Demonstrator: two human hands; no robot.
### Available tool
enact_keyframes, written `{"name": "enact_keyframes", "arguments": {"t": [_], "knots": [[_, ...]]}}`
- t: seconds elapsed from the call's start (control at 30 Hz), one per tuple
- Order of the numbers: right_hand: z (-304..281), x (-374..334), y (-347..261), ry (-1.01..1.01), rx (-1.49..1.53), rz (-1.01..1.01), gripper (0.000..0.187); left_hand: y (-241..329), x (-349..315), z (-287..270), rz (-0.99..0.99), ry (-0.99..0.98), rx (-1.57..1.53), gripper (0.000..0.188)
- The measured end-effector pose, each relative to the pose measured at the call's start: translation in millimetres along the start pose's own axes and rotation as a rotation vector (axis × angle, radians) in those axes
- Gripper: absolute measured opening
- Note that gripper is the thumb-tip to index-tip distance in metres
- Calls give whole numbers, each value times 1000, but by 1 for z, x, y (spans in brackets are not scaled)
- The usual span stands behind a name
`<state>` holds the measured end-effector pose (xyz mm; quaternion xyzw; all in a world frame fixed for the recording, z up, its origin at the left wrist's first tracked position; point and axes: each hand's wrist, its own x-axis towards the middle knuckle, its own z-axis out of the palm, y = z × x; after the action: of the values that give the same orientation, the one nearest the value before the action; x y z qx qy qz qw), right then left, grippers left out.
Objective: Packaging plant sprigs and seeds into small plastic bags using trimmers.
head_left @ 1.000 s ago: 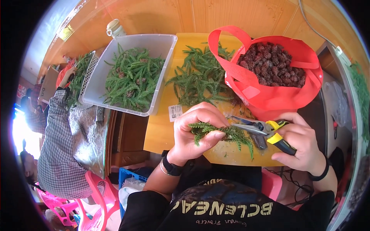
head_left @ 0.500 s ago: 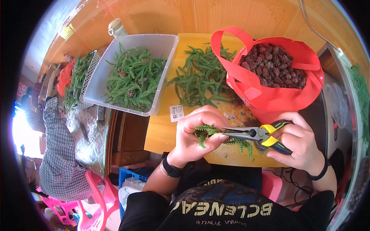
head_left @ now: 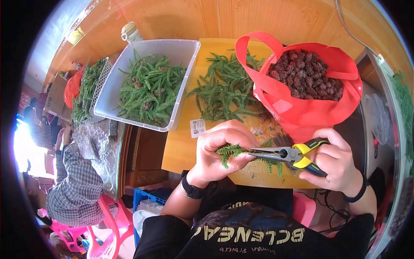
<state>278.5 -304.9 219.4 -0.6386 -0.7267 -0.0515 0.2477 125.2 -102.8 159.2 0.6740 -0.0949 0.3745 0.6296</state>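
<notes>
Compared with a second ago, the co-worker in the checked shirt (head_left: 77, 181) has drawn an arm back from the greens (head_left: 86, 88) on the far-left side, and the jaws of the pliers (head_left: 291, 154), then spread apart, have come nearly together.

Reckoning from the person's left hand (head_left: 210, 151) as the centre of the dial, I see that co-worker between eight and nine o'clock. At about half past ten stands a clear plastic bin (head_left: 181, 52), its green sprigs mixed with a few cones. The left hand itself is curled closed on a small green sprig (head_left: 230, 152), pinched between thumb and fingers; one end sticks out within the curl of the hand, the other trails past the thumb between three and four o'clock. Toward twelve, loose greenery (head_left: 226, 86) lies on the yellow table (head_left: 179, 151). The pliers point in from three o'clock, tips right at the thumb; whether they bite the stem I cannot tell. Near two o'clock sits a red bag (head_left: 310, 114) of brown cones (head_left: 302, 73). Farther out at three, the right hand (head_left: 334, 159) wraps around the yellow-and-black handles.
</notes>
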Motion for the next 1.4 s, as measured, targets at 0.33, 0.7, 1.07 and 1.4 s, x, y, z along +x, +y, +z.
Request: {"name": "enact_keyframes", "arguments": {"t": [0.33,0.7,1.07,1.4], "knots": [[-1,-2,2,-9,4,-54,35,-3,0,-2,60,-13,-13,14],[0,-2,-5,-10,26,25,35,-2,-1,1,44,28,32,13],[-2,-1,-8,-23,12,61,30,-1,-3,2,33,9,-11,14],[2,-1,-4,-16,10,40,30,3,-6,4,-15,24,-48,13]]}}
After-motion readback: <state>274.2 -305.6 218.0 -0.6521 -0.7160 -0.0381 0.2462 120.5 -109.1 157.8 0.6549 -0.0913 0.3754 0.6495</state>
